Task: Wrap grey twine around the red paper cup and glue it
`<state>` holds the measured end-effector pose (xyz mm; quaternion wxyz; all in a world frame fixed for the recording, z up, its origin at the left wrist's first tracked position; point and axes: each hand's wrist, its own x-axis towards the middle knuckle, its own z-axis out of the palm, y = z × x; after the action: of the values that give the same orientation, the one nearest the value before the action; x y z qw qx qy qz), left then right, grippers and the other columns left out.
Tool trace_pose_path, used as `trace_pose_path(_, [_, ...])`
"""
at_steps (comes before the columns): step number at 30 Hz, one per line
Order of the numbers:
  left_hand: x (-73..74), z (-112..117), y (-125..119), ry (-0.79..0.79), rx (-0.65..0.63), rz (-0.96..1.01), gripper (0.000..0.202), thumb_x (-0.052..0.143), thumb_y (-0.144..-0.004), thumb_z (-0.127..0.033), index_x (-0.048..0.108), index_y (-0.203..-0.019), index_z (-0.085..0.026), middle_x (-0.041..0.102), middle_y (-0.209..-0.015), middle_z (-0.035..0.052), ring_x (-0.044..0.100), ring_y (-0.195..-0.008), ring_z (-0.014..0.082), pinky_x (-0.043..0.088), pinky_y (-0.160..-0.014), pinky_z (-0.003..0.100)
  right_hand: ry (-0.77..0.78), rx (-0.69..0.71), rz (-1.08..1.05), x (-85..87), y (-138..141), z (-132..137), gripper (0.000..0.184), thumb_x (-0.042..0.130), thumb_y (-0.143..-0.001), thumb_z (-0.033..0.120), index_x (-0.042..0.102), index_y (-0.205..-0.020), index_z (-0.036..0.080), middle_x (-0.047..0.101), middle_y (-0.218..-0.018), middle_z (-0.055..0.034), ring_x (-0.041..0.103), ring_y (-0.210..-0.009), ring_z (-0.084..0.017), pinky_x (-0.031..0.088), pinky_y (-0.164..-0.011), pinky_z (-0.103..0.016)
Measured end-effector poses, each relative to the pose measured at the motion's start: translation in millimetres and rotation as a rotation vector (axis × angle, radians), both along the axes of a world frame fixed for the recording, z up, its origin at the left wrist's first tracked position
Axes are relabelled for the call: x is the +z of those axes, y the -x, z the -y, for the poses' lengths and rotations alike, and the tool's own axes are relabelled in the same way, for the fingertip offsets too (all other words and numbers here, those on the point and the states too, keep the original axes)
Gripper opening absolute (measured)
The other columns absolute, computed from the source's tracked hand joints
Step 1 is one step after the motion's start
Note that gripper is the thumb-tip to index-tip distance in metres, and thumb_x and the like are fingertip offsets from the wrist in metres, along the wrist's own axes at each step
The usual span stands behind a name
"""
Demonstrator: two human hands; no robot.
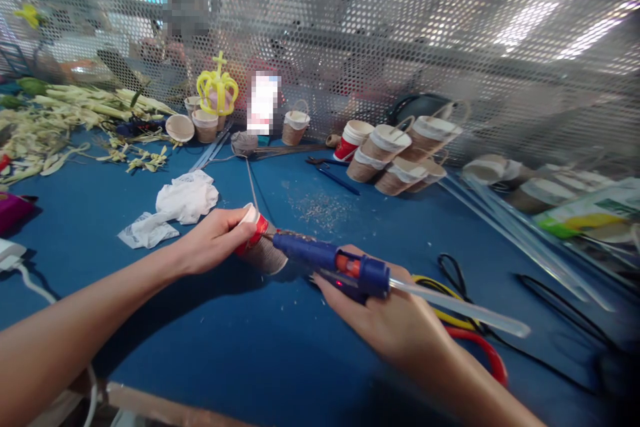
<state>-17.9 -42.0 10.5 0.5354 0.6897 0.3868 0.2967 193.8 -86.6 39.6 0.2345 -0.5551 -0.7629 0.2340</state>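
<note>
My left hand (220,235) grips a red paper cup (260,230) by its white rim, and the cup lies tilted above the table. Grey-brown twine is wound around the cup's lower part, and a strand runs from it back to a ball of twine (245,143). In my right hand (385,313) is a blue glue gun (320,255), its nozzle at the cup's side near the edge of the winding. A clear glue stick (465,307) sticks out of the gun's rear, and a small red light glows on its body.
Twine-wrapped cups (385,140) stand stacked at the back right, near pliers (327,161) and long glue sticks (525,233). A crumpled white cloth (187,197) lies left of the cup. Black cables (560,307) and red handles (483,347) are at right. A perforated metal screen (325,27) rises behind.
</note>
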Motion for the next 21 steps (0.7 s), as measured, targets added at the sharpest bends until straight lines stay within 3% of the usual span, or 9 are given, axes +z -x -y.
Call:
trace_pose_path(8, [-3.3,0,0,0.007,0.041,-0.028,0.038,0.034,-0.083,-0.04,0.059,-0.083,-0.01,0.06,-0.075,0.0041,0.053,-0.067,0.0137,0.042,-0.061,0.024,-0.092,0.04,0.06,6.6,-5,-8,0.012,0.048,-0.066,0.023,0.06,-0.067,0.021,0.04,-0.04,0.0032,0.043,-0.042,-0.014,0.038,-0.045,-0.025])
trace_pose_path(15, [-4.3,0,1,-0.021,0.05,-0.066,0.04,0.032,-0.084,-0.042,0.057,-0.083,-0.011,0.056,-0.069,0.0021,0.047,-0.061,0.0111,0.038,-0.057,0.023,0.036,-0.048,-0.018,10.1,3,-13,0.013,0.046,-0.069,0.021,0.056,-0.061,0.019,0.036,-0.041,0.0044,0.035,-0.038,-0.01,0.033,-0.038,-0.022])
trace_pose_path(21, [-4.0,0,1,-0.029,0.068,-0.077,0.035,0.035,-0.082,-0.041,0.053,-0.073,-0.012,0.049,-0.062,-0.001,0.041,-0.056,0.0093,0.034,-0.053,0.021,0.234,-0.051,-0.17,-0.5,-2,-19,0.015,0.049,-0.072,0.029,0.049,-0.06,0.019,0.039,-0.041,0.006,0.037,-0.035,-0.009,0.032,-0.036,-0.022])
